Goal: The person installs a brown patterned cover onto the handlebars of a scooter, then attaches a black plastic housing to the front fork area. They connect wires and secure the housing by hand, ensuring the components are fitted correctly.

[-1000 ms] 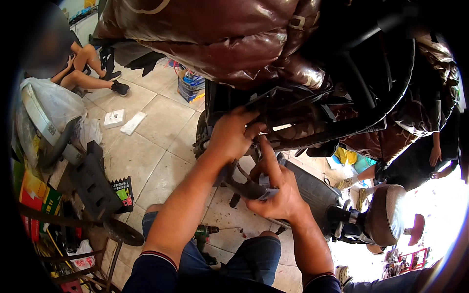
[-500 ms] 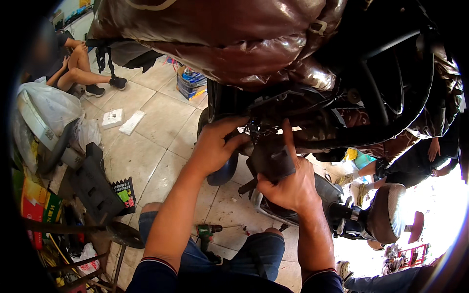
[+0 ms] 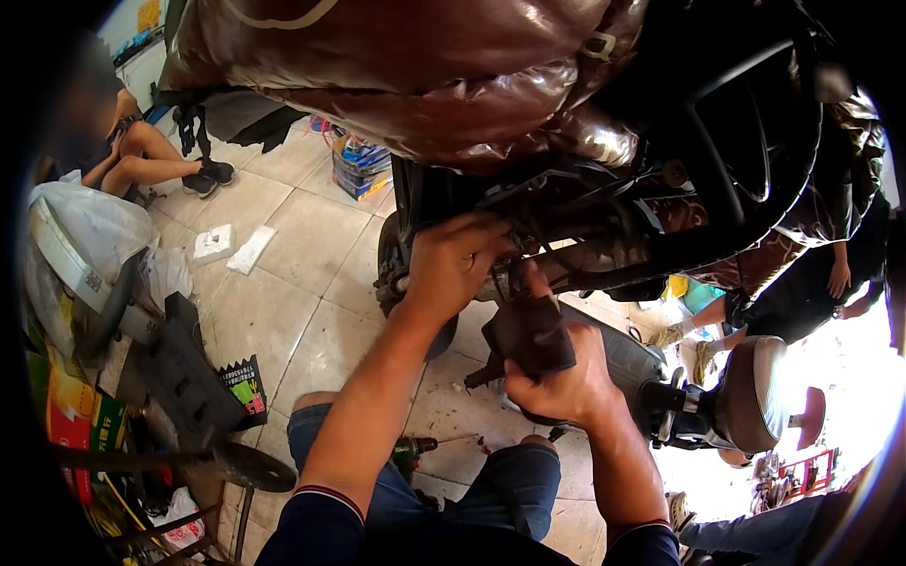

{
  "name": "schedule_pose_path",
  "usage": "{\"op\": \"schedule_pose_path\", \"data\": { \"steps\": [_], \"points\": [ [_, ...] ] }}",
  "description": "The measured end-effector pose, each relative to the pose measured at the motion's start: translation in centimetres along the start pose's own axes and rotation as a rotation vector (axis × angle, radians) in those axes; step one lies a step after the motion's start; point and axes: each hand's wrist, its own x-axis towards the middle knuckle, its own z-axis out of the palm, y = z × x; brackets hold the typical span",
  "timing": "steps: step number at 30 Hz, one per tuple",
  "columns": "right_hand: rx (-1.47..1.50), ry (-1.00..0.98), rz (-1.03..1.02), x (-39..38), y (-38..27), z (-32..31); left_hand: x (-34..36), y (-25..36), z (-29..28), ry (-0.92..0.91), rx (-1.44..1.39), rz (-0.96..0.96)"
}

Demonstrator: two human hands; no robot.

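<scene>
My right hand (image 3: 571,382) is closed round a dark, boxy plastic part (image 3: 530,335), its index finger pointing up along it toward the scooter. Just above that part, thin dark wires (image 3: 524,247) hang out of the scooter's opened underside (image 3: 585,193). My left hand (image 3: 453,264) has its fingers bunched together at these wires, pinching among them; its fingertips are partly hidden. A large padded brown cover (image 3: 425,85) drapes over the scooter above both hands.
A green power drill (image 3: 408,453) lies on the tiled floor between my legs. Left of me are a dark plastic panel (image 3: 184,373) and a bagged part (image 3: 94,226). A person (image 3: 142,160) sits far left; another (image 3: 802,292) is at the right, near a second scooter's seat (image 3: 746,404).
My left hand has moved right and its fingers have closed in on the wires. The right hand has lowered the boxy part slightly and tilted it.
</scene>
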Motion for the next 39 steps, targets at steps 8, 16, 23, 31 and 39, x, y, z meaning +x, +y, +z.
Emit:
{"op": "schedule_pose_path", "data": {
  "steps": [8,16,23,31,39],
  "points": [
    [0.291,0.221,0.133,0.2,0.2,4.5,2.3,2.6,-1.5,0.015,0.358,-0.034],
    [0.522,0.343,0.110,0.0,0.6,4.8,1.2,3.7,-6.2,-0.436,0.297,-0.488],
    [0.666,0.356,0.101,-0.2,0.4,5.3,-1.7,0.7,-5.2,-0.418,-0.253,-0.550],
    [0.652,0.347,0.161,0.0,-1.3,5.7,-1.3,0.6,-1.2,-0.153,-0.278,-0.379],
    [0.549,0.423,0.135,0.6,-1.1,6.0,1.4,1.7,0.5,-0.123,0.134,-0.391]
  ]
}}
